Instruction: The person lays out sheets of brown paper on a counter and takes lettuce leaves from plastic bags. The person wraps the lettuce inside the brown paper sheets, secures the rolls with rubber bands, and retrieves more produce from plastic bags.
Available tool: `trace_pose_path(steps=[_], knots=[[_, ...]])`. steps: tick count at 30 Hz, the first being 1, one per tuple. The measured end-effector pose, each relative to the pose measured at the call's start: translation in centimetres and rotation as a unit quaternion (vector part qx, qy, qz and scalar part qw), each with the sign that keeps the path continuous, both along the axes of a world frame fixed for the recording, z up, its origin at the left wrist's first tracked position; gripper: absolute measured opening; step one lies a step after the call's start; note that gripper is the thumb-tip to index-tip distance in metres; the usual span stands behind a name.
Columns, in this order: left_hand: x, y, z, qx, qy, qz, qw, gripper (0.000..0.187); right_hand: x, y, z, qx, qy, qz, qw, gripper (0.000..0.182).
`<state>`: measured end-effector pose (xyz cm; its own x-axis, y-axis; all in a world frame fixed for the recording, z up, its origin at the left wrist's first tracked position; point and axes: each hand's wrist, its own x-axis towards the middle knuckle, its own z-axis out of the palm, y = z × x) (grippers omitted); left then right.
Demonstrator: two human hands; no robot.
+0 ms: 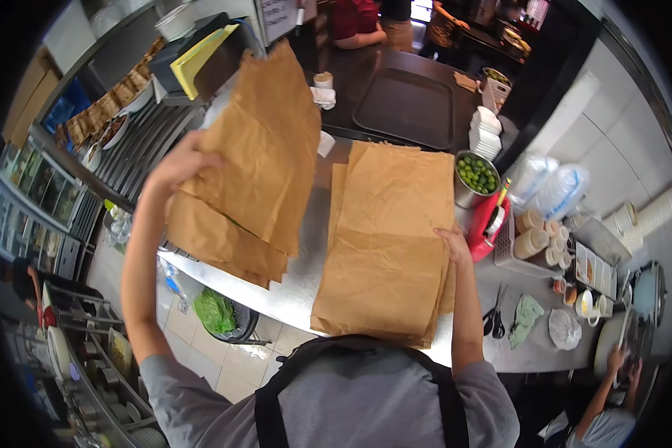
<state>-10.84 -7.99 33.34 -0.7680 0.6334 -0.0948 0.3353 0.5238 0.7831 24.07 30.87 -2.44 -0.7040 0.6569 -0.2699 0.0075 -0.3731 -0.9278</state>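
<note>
Brown paper bags (265, 157) hang raised from my left hand (183, 160), its fingers closed on their left edge. They are creased, with a folded section and jagged cut edges at the lower end, and tilt over the counter's left side. To their right a stack of flat brown paper bags (388, 216) lies on the steel counter (302, 276). My right hand (452, 243) pinches the right edge of this stack, thumb on top and the other fingers mostly hidden.
A pot of green limes (476, 175) and a red container (487, 228) stand right of the stack. Farther right are a basket of tubs (515, 257) and scissors (494, 317). A dark tray (405, 107) lies behind. A co-worker (608, 425) handles a pot at lower right.
</note>
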Motion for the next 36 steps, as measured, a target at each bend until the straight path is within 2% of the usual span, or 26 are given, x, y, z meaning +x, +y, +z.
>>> trace_pose_path(steps=[1, 2, 3, 4, 6, 8, 10, 13, 17, 19, 20, 21, 22, 25, 27, 28, 31, 34, 36], knots=[[1.5, 0.2, 3.0, -0.015, -0.009, -0.047, 0.999, 0.042, 0.2, 0.5, -0.9, -0.001, -0.012, -0.006, 1.0, 0.045], [-0.2, -0.1, 2.2, 0.074, 0.012, -0.069, 0.995, 0.041, 0.2, 0.7, -1.5, 0.019, -0.022, -0.013, 0.999, 0.046], [0.8, 0.5, 3.4, 0.11, 0.003, -0.056, 0.992, 0.04, 0.0, 0.6, -1.8, 0.038, -0.034, -0.021, 0.999, 0.046], [0.9, 1.3, 4.4, 0.131, -0.02, -0.103, 0.986, 0.04, -0.1, 0.3, -1.4, 0.045, -0.04, -0.019, 0.998, 0.046], [3.0, 3.0, 5.8, 0.191, -0.052, -0.104, 0.975, 0.04, -0.6, 0.0, -1.1, 0.065, -0.075, -0.038, 0.994, 0.046], [4.2, 5.1, 6.1, 0.247, -0.087, -0.137, 0.955, 0.04, -0.9, 1.8, -5.1, 0.073, -0.089, -0.058, 0.992, 0.044], [5.3, 6.7, 5.0, 0.312, -0.124, -0.136, 0.932, 0.042, -0.4, 0.0, -1.7, 0.08, -0.132, -0.058, 0.986, 0.044], [6.6, 8.9, 1.2, 0.386, -0.13, -0.137, 0.903, 0.044, -0.3, -0.5, -0.9, 0.075, -0.12, -0.061, 0.988, 0.048], [6.8, 10.4, -11.0, 0.338, -0.283, -0.126, 0.889, 0.046, -0.1, -0.7, -0.8, 0.045, -0.084, -0.058, 0.994, 0.055], [11.5, 10.4, -15.1, 0.286, -0.287, -0.093, 0.909, 0.046, -0.5, -0.2, -1.0, 0.016, -0.049, -0.047, 0.998, 0.059], [10.6, 10.1, -20.1, 0.263, -0.299, -0.102, 0.912, 0.045, -0.4, -0.2, -1.3, -0.003, -0.028, -0.04, 0.999, 0.061], [12.0, 9.2, -22.1, 0.222, -0.362, -0.095, 0.9, 0.044, 0.0, 0.2, -1.6, -0.028, 0.004, -0.03, 0.999, 0.063], [13.0, 8.4, -25.4, 0.235, -0.399, -0.096, 0.881, 0.041, 0.4, 0.3, -2.0, -0.059, 0.035, -0.018, 0.997, 0.065], [15.7, 6.0, -32.7, 0.215, -0.428, -0.068, 0.875, 0.046, 1.3, 0.8, -1.7, -0.187, 0.117, 0.054, 0.974, 0.071], [15.7, 4.4, -34.9, 0.165, -0.38, -0.124, 0.902, 0.047, 2.0, 1.2, -0.7, -0.284, 0.155, 0.113, 0.94, 0.075], [15.4, 4.1, -35.0, 0.14, -0.355, -0.152, 0.912, 0.048, 2.4, 0.8, 0.7, -0.27, 0.137, 0.14, 0.943, 0.08], [14.4, 3.6, -34.2, 0.098, -0.202, -0.112, 0.968, 0.053, 2.2, -1.3, 2.9, -0.125, 0.065, 0.119, 0.983, 0.075], [12.8, 4.7, -35.1, 0.063, -0.066, -0.012, 0.996, 0.052, 0.9, -3.2, 3.9, -0.083, 0.042, 0.166, 0.982, 0.07], [11.8, 4.3, -33.8, 0.128, -0.212, -0.018, 0.969, 0.053, -1.5, -5.3, 5.2, 0.002, 0.043, 0.135, 0.99, 0.072]])
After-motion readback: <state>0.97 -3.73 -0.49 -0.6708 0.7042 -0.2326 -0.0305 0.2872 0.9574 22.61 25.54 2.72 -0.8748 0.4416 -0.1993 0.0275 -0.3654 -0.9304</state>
